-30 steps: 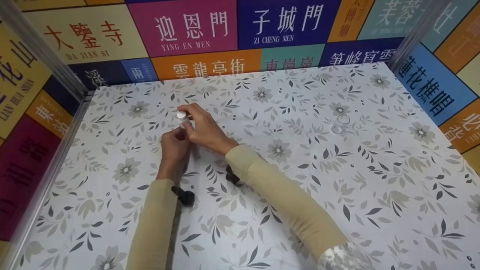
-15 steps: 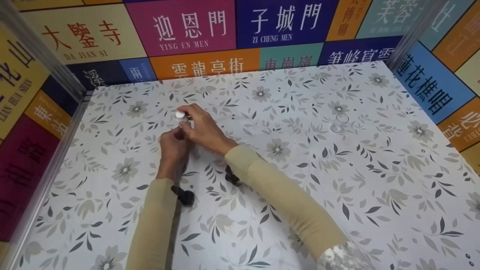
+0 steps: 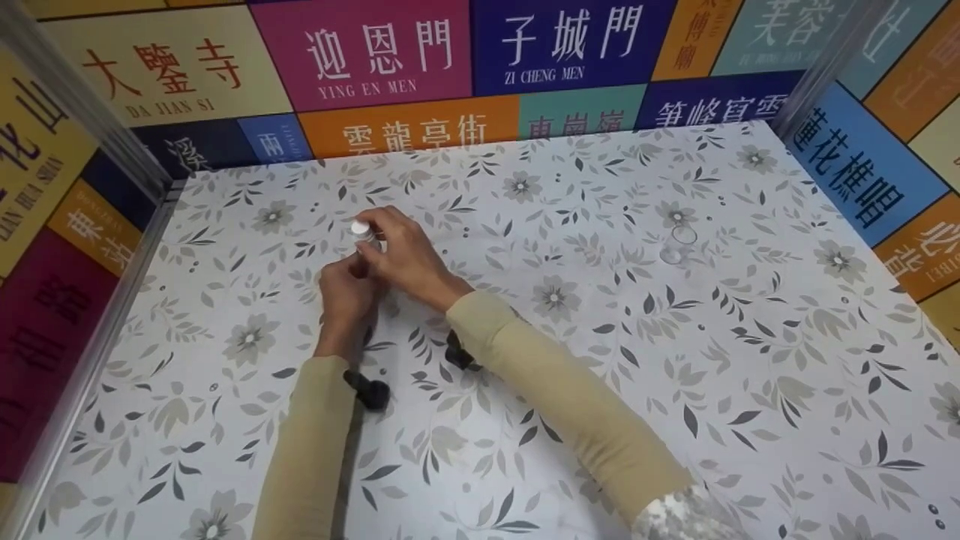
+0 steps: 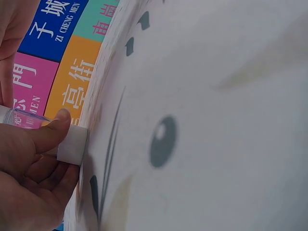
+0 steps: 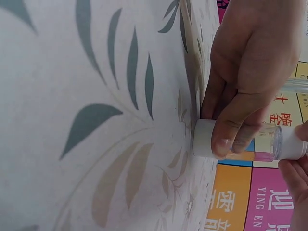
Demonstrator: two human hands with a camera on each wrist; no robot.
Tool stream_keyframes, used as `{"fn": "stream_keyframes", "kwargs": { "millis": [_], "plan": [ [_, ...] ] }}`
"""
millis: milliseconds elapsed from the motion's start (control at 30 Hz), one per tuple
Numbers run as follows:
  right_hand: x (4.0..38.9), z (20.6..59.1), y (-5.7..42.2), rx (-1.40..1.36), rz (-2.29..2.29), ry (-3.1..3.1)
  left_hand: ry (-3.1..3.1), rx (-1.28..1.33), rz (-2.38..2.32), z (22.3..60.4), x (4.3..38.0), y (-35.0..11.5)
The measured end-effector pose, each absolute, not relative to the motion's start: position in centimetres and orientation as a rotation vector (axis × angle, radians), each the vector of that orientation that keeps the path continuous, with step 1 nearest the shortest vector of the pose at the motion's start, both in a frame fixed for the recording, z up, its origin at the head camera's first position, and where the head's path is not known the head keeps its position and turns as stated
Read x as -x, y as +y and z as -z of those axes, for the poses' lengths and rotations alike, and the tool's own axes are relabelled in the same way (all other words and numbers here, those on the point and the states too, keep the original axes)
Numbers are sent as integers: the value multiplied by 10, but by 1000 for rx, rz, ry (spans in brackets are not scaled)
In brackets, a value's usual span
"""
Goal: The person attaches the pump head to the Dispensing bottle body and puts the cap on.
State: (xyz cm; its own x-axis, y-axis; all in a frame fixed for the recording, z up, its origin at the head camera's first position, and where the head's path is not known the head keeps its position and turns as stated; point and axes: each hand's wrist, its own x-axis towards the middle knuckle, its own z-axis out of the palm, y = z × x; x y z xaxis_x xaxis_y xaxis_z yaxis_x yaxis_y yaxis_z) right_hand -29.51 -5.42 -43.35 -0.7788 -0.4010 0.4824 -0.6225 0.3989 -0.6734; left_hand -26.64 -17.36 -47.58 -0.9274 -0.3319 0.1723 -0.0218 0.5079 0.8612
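Observation:
A small clear cylindrical bottle (image 5: 264,136) with a white base (image 5: 204,138) and a white cap (image 3: 361,226) stands upright on the patterned tabletop. My left hand (image 3: 347,295) grips its lower part; in the left wrist view, the left thumb lies along the clear wall just above the base. Fingers of my right hand (image 3: 406,252) pinch the cap at the top. Most of the bottle's body is hidden by the hands in the head view. Only fingertips of the right hand (image 5: 297,168) show at the right wrist view's edge.
A small transparent cup-like vessel (image 3: 673,251) stands on the right part of the table (image 3: 480,457). Colourful lettered panels (image 3: 382,56) wall in the back and both sides. Black wrist devices (image 3: 369,391) hang below the sleeves.

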Motion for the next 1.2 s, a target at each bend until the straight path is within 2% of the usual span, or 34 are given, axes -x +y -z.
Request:
{"fn": "stream_keyframes", "kwargs": {
  "millis": [633, 1067, 1200],
  "plan": [
    [283, 430, -70, -653, -1151, -2500, -2489, -348, 1397, 475, 266, -173],
    [284, 426, -60, -709, -1455, -2501, -2453, -368, 1521, 476, 264, -172],
    [284, 424, -53, -754, -1417, -2518, -2429, -376, 1517, 477, 263, -170]
  ]
}}
